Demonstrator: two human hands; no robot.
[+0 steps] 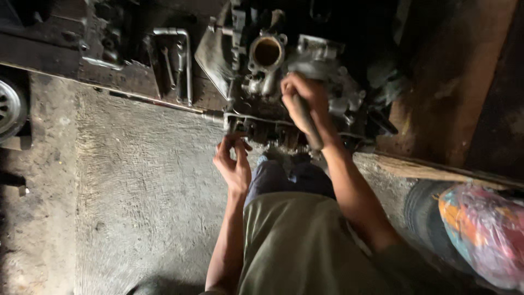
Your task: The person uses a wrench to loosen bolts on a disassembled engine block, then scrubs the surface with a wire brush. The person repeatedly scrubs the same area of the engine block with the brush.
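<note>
A grimy metal engine block [256, 71] sits on the floor in front of me, with a round open port [267, 52] on top. My right hand [301, 101] grips the dark handle of a tool [307, 124] that stands against the block's near side. My left hand [233, 161] is lower and to the left, its fingers curled at the block's bottom edge near a protruding shaft [214, 116]. Whether it holds a small part I cannot tell. My knees and olive shirt fill the lower middle.
A metal tray [188, 65] with wrenches lies at the back left beside other dark engine parts [106, 38]. A wheel [10, 106] shows at the left edge. At right are a tyre [426, 213], a colourful plastic bag [486, 229] and wooden boards [436, 169]. The concrete floor [136, 180] spreads to the left.
</note>
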